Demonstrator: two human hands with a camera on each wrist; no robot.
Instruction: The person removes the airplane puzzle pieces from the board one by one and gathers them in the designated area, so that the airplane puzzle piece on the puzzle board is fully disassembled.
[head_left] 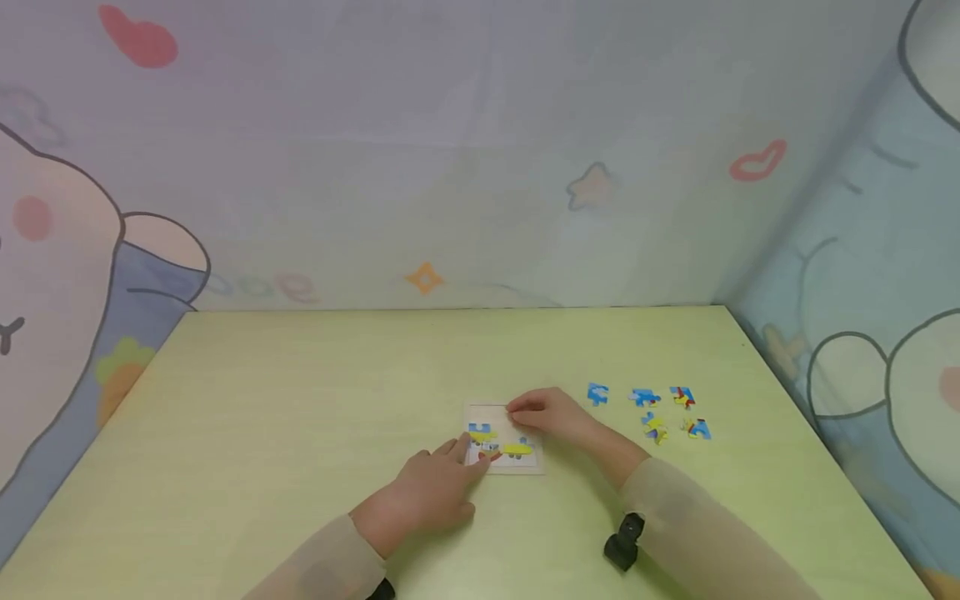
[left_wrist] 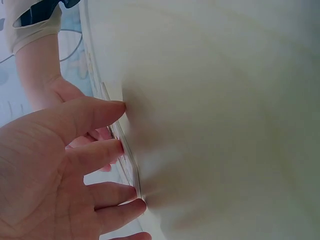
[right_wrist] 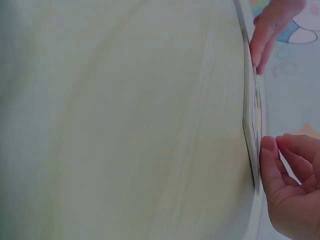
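A small puzzle board (head_left: 516,469) with a pale frame lies on the table. Yellow, blue and red puzzle pieces (head_left: 517,450) fill its lower part and left side. My left hand (head_left: 435,492) reaches in from the lower left, its extended fingers resting on the board's left side and lower edge. At the upper right of the board, my right hand (head_left: 555,417) has thumb and forefinger tips drawn close together, right at the board's surface. In the right wrist view these fingertips (right_wrist: 268,144) hide whatever lies between them, so I cannot tell if they pinch a piece.
Several loose puzzle pieces (head_left: 645,397) lie scattered to the right of the board, beyond my right forearm. The pale yellow-green table (head_left: 300,375) runs back to a wall (head_left: 450,208) with a printed cartoon cloth. A similar cloth hangs along the right side.
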